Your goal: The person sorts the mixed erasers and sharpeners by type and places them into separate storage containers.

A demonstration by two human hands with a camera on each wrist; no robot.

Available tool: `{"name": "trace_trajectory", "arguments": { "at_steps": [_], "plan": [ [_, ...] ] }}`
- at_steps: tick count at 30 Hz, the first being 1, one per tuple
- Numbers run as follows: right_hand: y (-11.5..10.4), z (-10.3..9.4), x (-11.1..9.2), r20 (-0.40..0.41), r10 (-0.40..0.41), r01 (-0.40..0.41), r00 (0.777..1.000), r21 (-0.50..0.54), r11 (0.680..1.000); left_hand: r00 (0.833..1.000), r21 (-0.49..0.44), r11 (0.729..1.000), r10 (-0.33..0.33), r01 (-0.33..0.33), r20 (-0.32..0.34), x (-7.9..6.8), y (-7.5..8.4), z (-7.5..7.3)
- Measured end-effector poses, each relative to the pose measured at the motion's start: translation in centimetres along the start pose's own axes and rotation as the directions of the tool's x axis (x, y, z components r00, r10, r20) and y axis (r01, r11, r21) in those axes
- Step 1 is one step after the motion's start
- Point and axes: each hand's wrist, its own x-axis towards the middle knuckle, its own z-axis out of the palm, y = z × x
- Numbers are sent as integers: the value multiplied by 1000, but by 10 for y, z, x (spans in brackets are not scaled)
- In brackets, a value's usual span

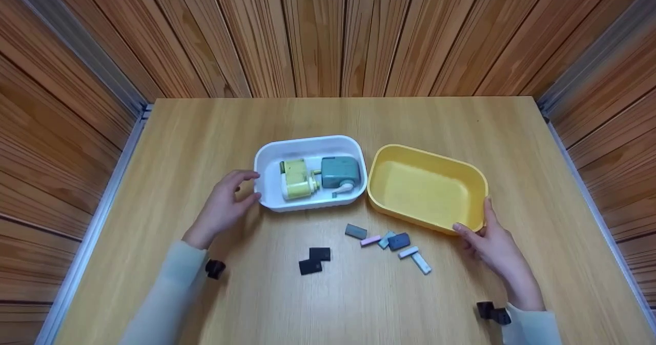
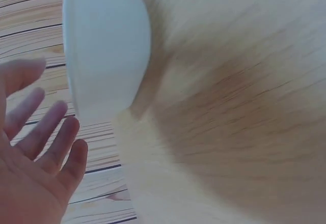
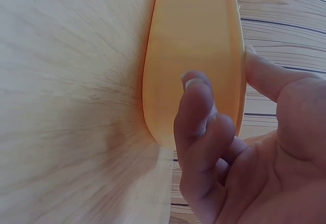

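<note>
My left hand (image 1: 221, 206) is at the left end of a white plastic bin (image 1: 274, 155), with index fingertip and thumb right by its rim. In the left wrist view its fingers are spread and relaxed beside the bin's outer wall. Inside that bin lie a yellow-green hand-crank pencil sharpener (image 1: 297, 179) and a teal one (image 1: 340, 171) with a white crank. At the front right corner of a yellow plastic bin (image 1: 425, 186), my right hand (image 1: 494, 250) grips the wall, thumb at the rim and other fingers curled against the outside.
In front of the bins lie several small eraser-like blocks, among them a grey one (image 1: 355, 231), a pink one (image 1: 370, 241) and a dark blue one (image 1: 399, 241). Two black flat squares (image 1: 310, 267) overlap nearby. Wood-plank walls (image 1: 318, 37) enclose the table (image 1: 359, 309).
</note>
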Motion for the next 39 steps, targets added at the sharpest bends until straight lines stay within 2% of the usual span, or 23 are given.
{"name": "trace_trajectory", "arguments": {
  "at_steps": [5, 8, 12, 19, 26, 34, 39],
  "plan": [
    [0, 0, 0, 3, 13, -13, 1000, 0, 1000, 998, 8, 999, -41, 41, -51, -9, -4, 8],
    [0, 0, 0, 8, 30, -30, 1000, 8, 1000, 995, -1, 997, -83, 83, -61, -13, -4, 12],
    [0, 0, 0, 7, 37, -37, 999, 10, 999, 992, -7, 994, -108, 108, -65, -15, -5, 18],
    [0, 0, 0, 1, 20, -20, 1000, 17, 1000, 982, -35, 985, -169, 166, -85, -19, -8, 32],
    [0, 1, -1, -17, 22, -22, 1000, 20, 1000, 981, -40, 988, -154, 151, -114, -19, -5, 44],
    [-1, 2, 1, -30, 2, -2, 1000, 9, 1000, 970, -112, 968, -231, 222, -74, -19, 3, 53],
    [0, 2, 0, -23, 17, -16, 1000, 21, 1000, 966, -169, 952, -259, 256, 7, -19, 7, 56]
  ]
}}
